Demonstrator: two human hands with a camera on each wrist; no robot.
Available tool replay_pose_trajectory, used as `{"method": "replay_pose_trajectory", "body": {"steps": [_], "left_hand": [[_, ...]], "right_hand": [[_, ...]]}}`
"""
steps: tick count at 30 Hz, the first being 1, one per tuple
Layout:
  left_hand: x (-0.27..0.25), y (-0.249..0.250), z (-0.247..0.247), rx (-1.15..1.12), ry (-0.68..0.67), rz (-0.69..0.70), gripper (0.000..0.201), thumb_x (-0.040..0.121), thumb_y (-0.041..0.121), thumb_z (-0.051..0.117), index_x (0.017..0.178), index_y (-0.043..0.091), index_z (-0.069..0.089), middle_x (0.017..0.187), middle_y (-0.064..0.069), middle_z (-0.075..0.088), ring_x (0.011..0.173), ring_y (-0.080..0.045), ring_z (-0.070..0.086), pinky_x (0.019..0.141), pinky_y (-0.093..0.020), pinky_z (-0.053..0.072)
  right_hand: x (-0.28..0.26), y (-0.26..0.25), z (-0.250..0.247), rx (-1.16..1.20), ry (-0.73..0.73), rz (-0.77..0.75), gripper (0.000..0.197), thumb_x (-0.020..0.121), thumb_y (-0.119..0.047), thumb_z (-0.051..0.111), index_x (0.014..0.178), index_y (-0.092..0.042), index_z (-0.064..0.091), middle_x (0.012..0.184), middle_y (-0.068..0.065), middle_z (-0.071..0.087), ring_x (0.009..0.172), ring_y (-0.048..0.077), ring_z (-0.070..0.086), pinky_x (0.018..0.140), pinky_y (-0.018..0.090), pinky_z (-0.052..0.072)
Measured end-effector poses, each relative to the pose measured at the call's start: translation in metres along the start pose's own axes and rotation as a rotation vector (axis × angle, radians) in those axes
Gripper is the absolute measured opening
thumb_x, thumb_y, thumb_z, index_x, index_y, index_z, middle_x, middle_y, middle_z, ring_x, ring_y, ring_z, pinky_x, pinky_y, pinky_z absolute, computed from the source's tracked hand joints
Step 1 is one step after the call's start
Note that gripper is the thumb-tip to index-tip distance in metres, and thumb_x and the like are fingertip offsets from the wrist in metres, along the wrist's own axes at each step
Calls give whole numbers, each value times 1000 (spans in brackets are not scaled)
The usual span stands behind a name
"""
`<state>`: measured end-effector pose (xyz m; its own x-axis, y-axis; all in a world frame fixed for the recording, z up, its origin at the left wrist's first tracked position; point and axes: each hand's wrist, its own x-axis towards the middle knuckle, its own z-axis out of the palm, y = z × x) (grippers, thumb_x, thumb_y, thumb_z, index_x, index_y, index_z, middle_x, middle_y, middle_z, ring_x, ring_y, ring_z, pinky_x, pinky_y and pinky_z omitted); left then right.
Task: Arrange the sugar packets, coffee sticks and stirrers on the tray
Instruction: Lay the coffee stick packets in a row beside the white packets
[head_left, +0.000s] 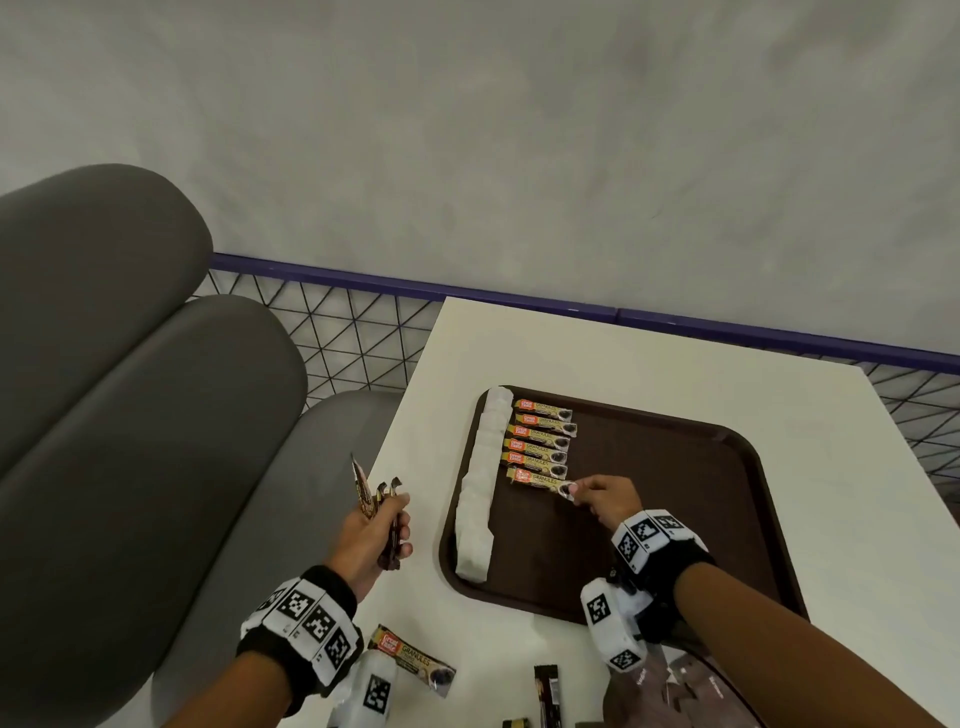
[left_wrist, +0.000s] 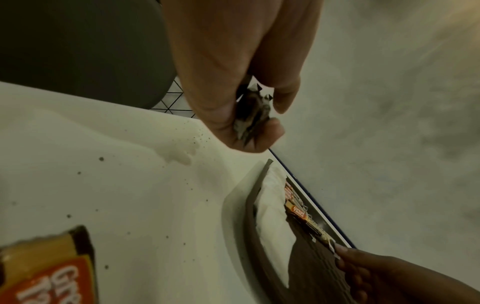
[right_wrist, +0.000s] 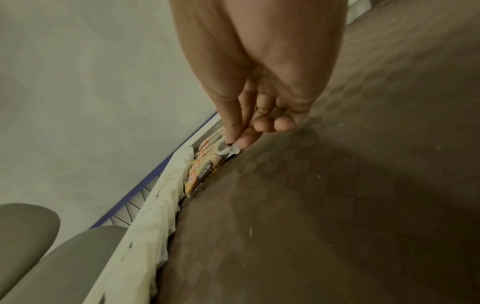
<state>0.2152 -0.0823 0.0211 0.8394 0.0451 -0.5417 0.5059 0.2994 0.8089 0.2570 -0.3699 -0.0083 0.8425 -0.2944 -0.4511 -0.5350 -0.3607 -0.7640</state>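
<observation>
A brown tray (head_left: 675, 499) lies on the white table. Along its left edge runs a row of white sugar packets (head_left: 480, 483). Beside them several gold coffee sticks (head_left: 540, 441) lie in a column. My right hand (head_left: 597, 496) pinches the right end of the nearest coffee stick (head_left: 537, 480), which lies flat on the tray; the pinch shows in the right wrist view (right_wrist: 231, 147). My left hand (head_left: 376, 530) hovers left of the tray and grips a bundle of coffee sticks (head_left: 371, 499), their ends poking from the fist (left_wrist: 253, 115).
More coffee sticks lie on the table near me: a gold one (head_left: 415, 660) and a dark one (head_left: 547, 691). A torn brown bag (head_left: 685, 686) sits at the front right. A grey padded bench (head_left: 130, 415) stands left, a wire rail (head_left: 337, 322) behind.
</observation>
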Motion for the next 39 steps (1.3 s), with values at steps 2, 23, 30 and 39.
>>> {"method": "replay_pose_trajectory", "body": {"steps": [2,23,30,39], "left_hand": [[1,-2,-1,-1,4,10,13,94,13,51,80,11,50,69,-6,49,54,-13,47,40,-22,41],[-1,3,2,-64,15,37,24,89,14,60,111,3,59,103,-23,62,95,-37,62,52,-25,56],[5,-2,4,13,29,91,22,85,15,65,104,3,66,86,-8,73,75,-17,70,67,-29,52],[-6,5,21,71,-19,169,8,86,18,65,92,14,68,91,-5,71,89,-16,63,74,-29,46]], "right_hand": [[4,0,4,-28,22,8,16,84,-15,65,68,-13,66,69,0,62,76,16,57,75,28,44],[8,-8,20,-104,163,54,18,77,-17,73,78,-14,55,97,11,64,83,21,57,74,30,46],[-13,-18,21,-150,134,-178,12,85,-20,63,88,-16,52,72,-5,52,79,18,55,69,27,43],[-59,-59,58,-147,-367,-319,41,99,-34,35,106,-4,62,88,4,62,82,14,55,81,29,43]]}}
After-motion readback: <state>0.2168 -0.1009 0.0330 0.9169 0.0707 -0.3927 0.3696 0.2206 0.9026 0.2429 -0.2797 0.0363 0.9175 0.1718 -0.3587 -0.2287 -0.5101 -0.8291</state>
